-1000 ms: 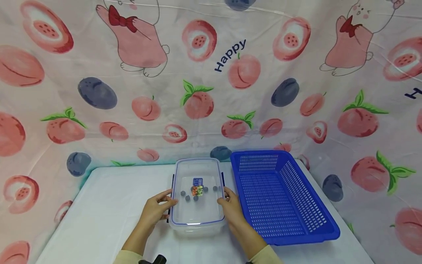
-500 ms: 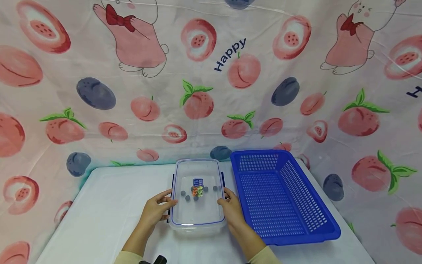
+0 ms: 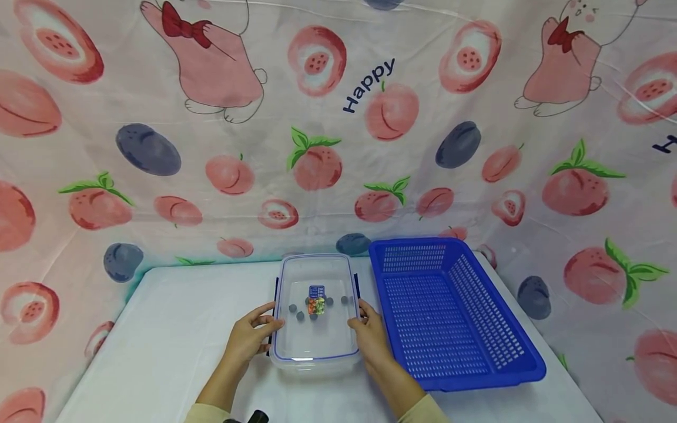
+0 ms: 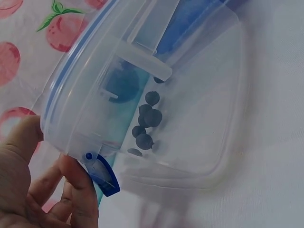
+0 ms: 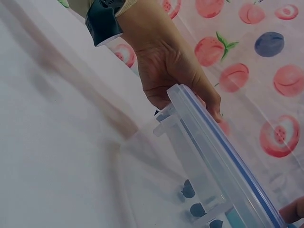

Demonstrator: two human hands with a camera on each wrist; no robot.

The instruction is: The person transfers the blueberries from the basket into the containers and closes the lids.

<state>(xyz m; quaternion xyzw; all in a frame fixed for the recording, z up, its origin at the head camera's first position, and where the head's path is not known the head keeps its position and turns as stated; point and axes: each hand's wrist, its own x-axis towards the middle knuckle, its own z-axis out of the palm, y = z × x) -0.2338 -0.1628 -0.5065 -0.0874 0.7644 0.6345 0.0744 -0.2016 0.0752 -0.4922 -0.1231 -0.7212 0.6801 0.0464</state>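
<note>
A clear plastic food container (image 3: 317, 343) with a blue-sealed lid sits on the white table. Several blueberries (image 4: 152, 118) lie loose on its bottom, seen through the walls. My left hand (image 3: 250, 336) grips the left side, thumb on the lid's rim and fingers below it. Beside those fingertips a blue latch (image 4: 105, 176) juts outward, unfastened. On the opposite side my right hand (image 3: 371, 338) holds the container, its thumb on the lid edge; its other fingers are partly hidden by the box. A small printed label (image 3: 316, 299) is on the lid.
A blue perforated plastic basket (image 3: 433, 385) stands just right of the container, close to my right hand and forearm. White cloth covers the table (image 3: 174, 329). Behind it hangs a peach-printed curtain (image 3: 317, 235).
Both hands keep the same grip on the container, which stays in place. Only the head view has shifted slightly.
</note>
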